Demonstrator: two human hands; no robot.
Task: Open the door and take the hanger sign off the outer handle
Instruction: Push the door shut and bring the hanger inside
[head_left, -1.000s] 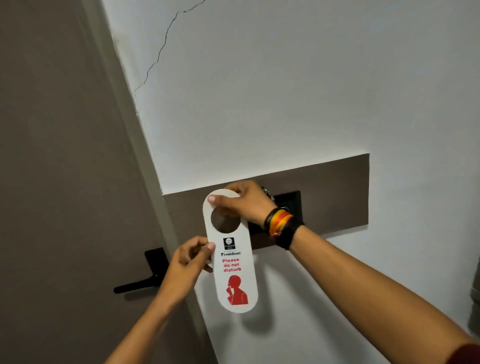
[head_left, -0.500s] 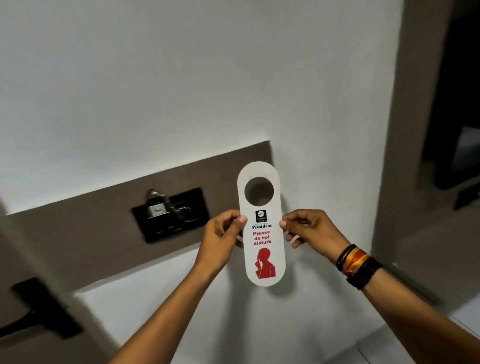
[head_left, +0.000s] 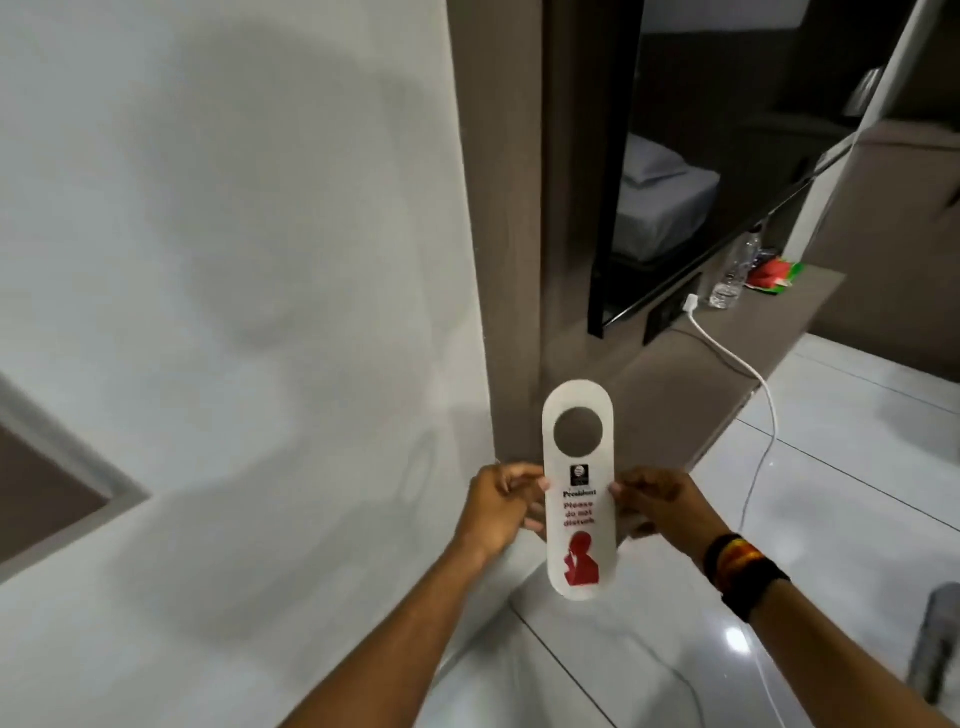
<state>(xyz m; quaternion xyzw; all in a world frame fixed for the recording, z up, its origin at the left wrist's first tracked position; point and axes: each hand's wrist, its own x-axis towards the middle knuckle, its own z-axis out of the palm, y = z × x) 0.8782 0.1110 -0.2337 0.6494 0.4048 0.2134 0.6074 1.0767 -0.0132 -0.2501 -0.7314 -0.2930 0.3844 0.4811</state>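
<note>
Both hands, left hand (head_left: 501, 506) and right hand (head_left: 657, 501), pinch hanger sign (head_left: 580, 491) upright; print blurred.

Both forearms are bare, no sleeves showing. At the lower right of the frame, the right wrist wears stacked bands (head_left: 737, 561): black, orange and yellow ones, then a wide black strap (head_left: 756, 590).

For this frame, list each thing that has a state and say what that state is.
White oval door hanger sign with red print: off any handle, held upright, print facing the camera.
Left hand: pinching the sign's left edge.
Right hand: pinching the sign's right edge.
White charger plug: plugged in, cable trailing to the floor.
Clear plastic bottle: standing upright on the shelf.
</note>
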